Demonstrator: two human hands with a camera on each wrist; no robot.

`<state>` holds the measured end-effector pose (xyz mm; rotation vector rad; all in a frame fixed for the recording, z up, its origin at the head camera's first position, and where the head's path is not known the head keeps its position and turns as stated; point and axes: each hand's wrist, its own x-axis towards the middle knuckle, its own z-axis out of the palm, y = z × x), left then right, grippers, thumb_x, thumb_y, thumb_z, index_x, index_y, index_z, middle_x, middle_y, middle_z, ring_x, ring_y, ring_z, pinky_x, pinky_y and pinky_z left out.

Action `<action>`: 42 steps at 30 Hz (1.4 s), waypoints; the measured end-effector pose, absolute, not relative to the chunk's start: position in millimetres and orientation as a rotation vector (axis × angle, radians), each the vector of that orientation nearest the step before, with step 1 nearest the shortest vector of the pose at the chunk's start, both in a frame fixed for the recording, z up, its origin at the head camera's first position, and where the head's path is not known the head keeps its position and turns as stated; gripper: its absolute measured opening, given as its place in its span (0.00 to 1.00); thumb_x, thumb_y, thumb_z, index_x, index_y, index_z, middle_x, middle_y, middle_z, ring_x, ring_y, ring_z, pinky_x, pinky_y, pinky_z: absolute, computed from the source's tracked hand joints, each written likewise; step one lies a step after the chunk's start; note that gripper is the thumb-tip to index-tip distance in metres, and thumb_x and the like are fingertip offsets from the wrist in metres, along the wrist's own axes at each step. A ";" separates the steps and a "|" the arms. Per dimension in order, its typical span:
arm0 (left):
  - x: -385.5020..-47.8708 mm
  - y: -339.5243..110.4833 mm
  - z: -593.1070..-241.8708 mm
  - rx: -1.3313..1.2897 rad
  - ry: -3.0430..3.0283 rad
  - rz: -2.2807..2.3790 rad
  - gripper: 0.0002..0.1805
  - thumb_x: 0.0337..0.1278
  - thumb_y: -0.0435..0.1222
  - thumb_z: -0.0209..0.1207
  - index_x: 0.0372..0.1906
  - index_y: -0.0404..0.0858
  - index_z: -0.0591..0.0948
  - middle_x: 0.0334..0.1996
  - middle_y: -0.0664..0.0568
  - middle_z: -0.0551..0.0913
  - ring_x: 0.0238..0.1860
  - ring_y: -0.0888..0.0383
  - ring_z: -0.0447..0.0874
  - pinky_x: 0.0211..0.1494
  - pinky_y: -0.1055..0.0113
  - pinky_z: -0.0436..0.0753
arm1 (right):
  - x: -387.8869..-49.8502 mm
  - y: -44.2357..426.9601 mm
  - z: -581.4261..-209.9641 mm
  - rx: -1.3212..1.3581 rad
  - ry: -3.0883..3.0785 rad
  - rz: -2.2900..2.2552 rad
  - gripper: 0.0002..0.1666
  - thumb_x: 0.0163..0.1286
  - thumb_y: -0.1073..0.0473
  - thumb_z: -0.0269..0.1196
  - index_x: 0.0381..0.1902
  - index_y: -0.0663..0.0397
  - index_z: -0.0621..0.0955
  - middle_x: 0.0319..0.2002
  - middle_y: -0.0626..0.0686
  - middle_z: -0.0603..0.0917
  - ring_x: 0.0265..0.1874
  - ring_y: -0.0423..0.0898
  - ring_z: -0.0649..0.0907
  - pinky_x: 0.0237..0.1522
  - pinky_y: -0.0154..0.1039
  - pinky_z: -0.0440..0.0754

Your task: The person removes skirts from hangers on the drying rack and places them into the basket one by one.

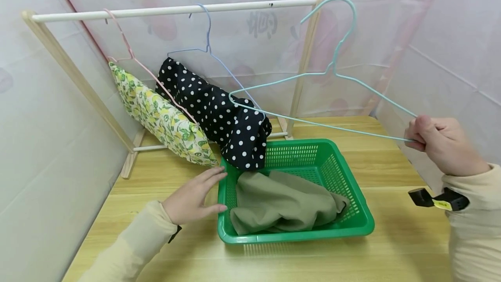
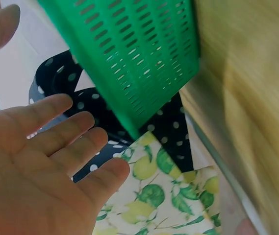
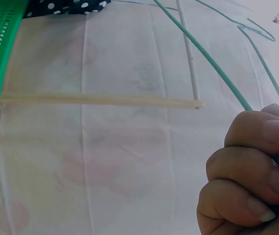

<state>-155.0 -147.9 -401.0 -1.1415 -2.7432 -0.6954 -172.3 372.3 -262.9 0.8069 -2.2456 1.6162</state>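
Observation:
My right hand (image 1: pixel 446 145) grips one end of a mint-green wire clothes hanger (image 1: pixel 285 77), which is raised in the air with its hook up. In the right wrist view, curled fingers (image 3: pixel 249 164) wrap the hanger's wire. My left hand (image 1: pixel 197 195) is beside the left rim of a green plastic basket (image 1: pixel 354 195), fingers extended and palm free of anything. Whether its fingertips touch the rim I cannot tell. Inside the basket lies a crumpled olive-green cloth (image 1: pixel 285 203). In the left wrist view, the open palm (image 2: pixel 36 171) shows near lemon-print fabric (image 2: pixel 144 196).
A white rail (image 1: pixel 254 7) on wooden posts stands behind the basket. From it hang a pink hanger (image 1: pixel 125 45) with the lemon-print cloth (image 1: pixel 156 119) and a blue hanger (image 1: pixel 208 34) with a black polka-dot cloth (image 1: pixel 211 108), whose lower end overlaps the basket's back left corner.

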 end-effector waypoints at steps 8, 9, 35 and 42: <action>-151.0 -147.0 -410.7 -1.141 -2.787 -0.718 0.42 0.54 0.54 0.64 0.66 0.31 0.69 0.70 0.41 0.62 0.69 0.45 0.61 0.66 0.49 0.67 | -169.6 387.5 -258.4 0.562 -2.335 1.357 0.30 0.79 0.62 0.40 0.11 0.57 0.60 0.13 0.49 0.62 0.13 0.43 0.61 0.16 0.36 0.53; -151.5 -147.2 -411.0 -1.136 -2.785 -0.715 0.42 0.54 0.54 0.65 0.66 0.30 0.69 0.70 0.41 0.62 0.69 0.45 0.61 0.66 0.49 0.67 | -169.2 389.0 -258.3 0.514 -2.361 1.305 0.30 0.79 0.61 0.40 0.11 0.57 0.60 0.13 0.50 0.62 0.13 0.43 0.61 0.17 0.36 0.54; -152.4 -147.1 -406.3 -1.125 -2.802 -0.657 0.45 0.54 0.57 0.63 0.66 0.28 0.68 0.70 0.39 0.62 0.69 0.43 0.61 0.67 0.49 0.65 | -237.6 362.0 -262.6 0.368 -2.508 1.223 0.33 0.77 0.50 0.47 0.15 0.66 0.70 0.13 0.51 0.68 0.14 0.42 0.69 0.23 0.26 0.74; -151.8 -147.6 -405.5 -1.122 -2.815 -0.646 0.45 0.54 0.57 0.63 0.66 0.29 0.68 0.70 0.40 0.62 0.69 0.44 0.61 0.67 0.49 0.66 | -257.3 345.0 -252.3 0.367 -2.479 1.349 0.33 0.77 0.50 0.48 0.15 0.68 0.68 0.14 0.51 0.67 0.15 0.41 0.69 0.24 0.25 0.76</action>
